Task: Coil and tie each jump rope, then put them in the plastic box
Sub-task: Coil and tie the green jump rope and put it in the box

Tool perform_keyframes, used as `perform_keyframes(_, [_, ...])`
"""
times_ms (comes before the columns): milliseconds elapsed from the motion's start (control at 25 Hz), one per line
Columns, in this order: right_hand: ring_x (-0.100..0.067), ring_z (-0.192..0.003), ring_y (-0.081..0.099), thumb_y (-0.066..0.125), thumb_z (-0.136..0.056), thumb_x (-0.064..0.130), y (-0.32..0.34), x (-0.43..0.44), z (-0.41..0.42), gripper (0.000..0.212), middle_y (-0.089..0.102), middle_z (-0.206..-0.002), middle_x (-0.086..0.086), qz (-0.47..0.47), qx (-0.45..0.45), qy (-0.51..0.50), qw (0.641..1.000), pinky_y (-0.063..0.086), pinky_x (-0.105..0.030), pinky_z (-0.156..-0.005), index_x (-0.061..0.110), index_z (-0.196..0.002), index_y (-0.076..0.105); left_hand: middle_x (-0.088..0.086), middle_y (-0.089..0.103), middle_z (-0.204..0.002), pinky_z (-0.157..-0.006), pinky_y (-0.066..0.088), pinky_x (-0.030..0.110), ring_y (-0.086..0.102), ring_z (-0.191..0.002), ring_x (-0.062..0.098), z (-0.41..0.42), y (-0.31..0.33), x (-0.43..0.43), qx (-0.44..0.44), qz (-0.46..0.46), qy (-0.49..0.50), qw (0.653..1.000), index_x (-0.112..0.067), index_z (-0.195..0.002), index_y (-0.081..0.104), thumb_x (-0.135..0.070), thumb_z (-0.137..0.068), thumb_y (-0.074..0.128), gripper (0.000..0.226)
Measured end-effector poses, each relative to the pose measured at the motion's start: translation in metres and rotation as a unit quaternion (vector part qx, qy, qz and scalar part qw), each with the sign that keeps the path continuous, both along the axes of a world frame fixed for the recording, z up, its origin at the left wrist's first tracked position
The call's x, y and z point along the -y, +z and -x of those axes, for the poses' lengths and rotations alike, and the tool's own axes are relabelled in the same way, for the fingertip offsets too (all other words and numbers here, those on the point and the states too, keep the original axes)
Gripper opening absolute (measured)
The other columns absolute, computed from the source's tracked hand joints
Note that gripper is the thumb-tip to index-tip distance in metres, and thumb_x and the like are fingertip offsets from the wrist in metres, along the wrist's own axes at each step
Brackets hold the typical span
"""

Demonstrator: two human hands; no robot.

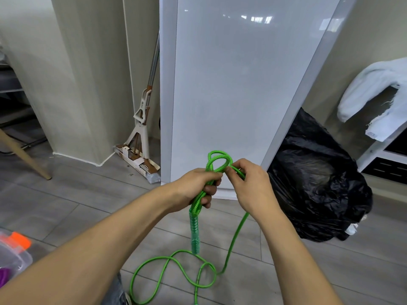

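A bright green jump rope [233,239] is held up in front of me. My left hand [199,187] grips a bundle of its strands, and small loops [218,160] stick up above the fist. Its translucent green handle [194,232] hangs straight down below that hand. My right hand [247,183] pinches a strand beside the loops. The remaining rope trails down to the floor in loose curves [176,274]. The clear plastic box [13,258] with an orange latch sits at the lower left edge; something purple shows inside it.
A tall white panel [231,84] stands straight ahead. A full black bin bag [317,190] lies to the right, below a white shelf draped with cloth [374,95]. A mop [141,128] leans in the corner on the left, near a wooden chair leg [24,157].
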State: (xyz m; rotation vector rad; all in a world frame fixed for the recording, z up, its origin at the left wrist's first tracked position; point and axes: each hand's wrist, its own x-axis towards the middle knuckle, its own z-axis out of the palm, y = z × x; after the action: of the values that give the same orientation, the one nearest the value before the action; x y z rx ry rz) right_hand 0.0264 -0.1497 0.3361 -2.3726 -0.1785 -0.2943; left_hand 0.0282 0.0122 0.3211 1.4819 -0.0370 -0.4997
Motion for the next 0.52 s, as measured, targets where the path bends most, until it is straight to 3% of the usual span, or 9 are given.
perform_keyframes(160, [-0.012,-0.055,0.045,0.057,-0.098,0.041,0.003,0.015,-0.002,0.023,0.051,-0.059,0.005,0.036,0.0,0.008,0.999,0.035,-0.031,-0.051,0.022,-0.088,0.066,-0.007,0.032,-0.054,-0.047,0.034,0.025,0.027,-0.042,0.012,-0.007,0.002,-0.017,0.068,-0.094,0.009,0.993,-0.015,-0.081,0.045,-0.029,-0.106,0.041,0.029])
perform_keyframes(280, [-0.015,-0.055,0.049,0.056,-0.098,0.042,0.006,0.03,-0.007,0.026,0.055,-0.061,0.003,0.047,0.003,-0.024,0.999,0.038,-0.032,-0.052,0.021,-0.09,0.069,-0.003,0.035,-0.058,-0.045,0.027,0.023,0.027,-0.042,0.011,-0.02,-0.001,-0.034,0.09,-0.117,0.136,0.98,-0.016,-0.081,0.044,-0.029,-0.106,0.039,0.029])
perform_keyframes(400, [-0.019,-0.063,0.056,0.054,-0.099,0.041,0.006,0.045,-0.009,0.026,0.061,-0.069,0.001,0.049,-0.011,-0.07,0.996,0.045,-0.033,-0.057,0.021,-0.094,0.07,0.001,0.034,-0.062,-0.047,0.028,0.025,0.027,-0.045,0.014,-0.035,-0.005,-0.051,0.069,-0.074,0.287,0.953,-0.016,-0.08,0.044,-0.028,-0.106,0.037,0.029])
perform_keyframes(520, [-0.028,-0.081,0.061,0.047,-0.101,0.029,0.0,0.047,-0.015,0.026,0.069,-0.091,-0.006,0.073,-0.067,-0.121,0.988,0.052,-0.037,-0.072,0.015,-0.1,0.069,0.001,0.035,-0.061,-0.045,0.033,0.024,0.029,-0.042,0.014,-0.039,-0.007,-0.052,0.033,0.016,0.34,0.94,-0.015,-0.082,0.044,-0.026,-0.106,0.037,0.028])
